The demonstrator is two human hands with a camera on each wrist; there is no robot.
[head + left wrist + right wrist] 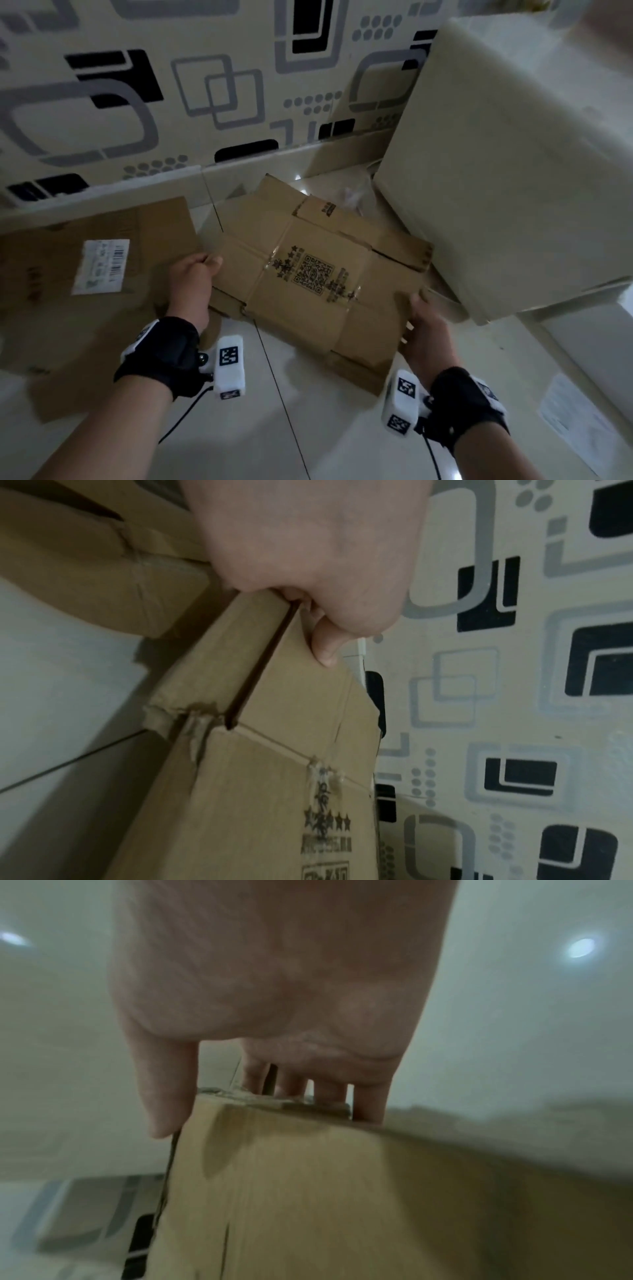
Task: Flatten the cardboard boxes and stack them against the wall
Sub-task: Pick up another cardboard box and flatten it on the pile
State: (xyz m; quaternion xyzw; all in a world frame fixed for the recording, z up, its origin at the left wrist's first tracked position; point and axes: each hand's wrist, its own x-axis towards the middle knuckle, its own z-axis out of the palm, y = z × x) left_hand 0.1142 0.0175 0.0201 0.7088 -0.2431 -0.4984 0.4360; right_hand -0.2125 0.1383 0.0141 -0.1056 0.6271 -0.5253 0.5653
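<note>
1. Nearest the camera: two bare forearms reaching forward and down, each strapped at the wrist with a black band [161, 353] carrying a white tagged camera unit [230, 366].
2. Left hand [191, 279], knuckles up, clamped on the left edge of a flattened box [308, 274]; in the left wrist view, fingers [323, 645] curled round that edge, thumb hidden.
3. Right hand [424, 325] gripping the box's near right corner; in the right wrist view, thumb [161, 1096] on one face, four fingers [369, 1102] behind the cardboard, slightly apart.
4. Held between both hands: that one box, flaps splayed, QR print and tape facing up, tilted over the pale tiled floor [291, 428], near the wall.
5. To the left, just beside it: a second flattened box [68, 291] lying on the floor, white shipping label [102, 267] on top.
6. To the right: one cream cabinet [513, 171], its corner beside the held box.
7. Farthest: wall [171, 85] patterned with grey and black rounded squares.
8. Count: two hands, two boxes, one cabinet.
</note>
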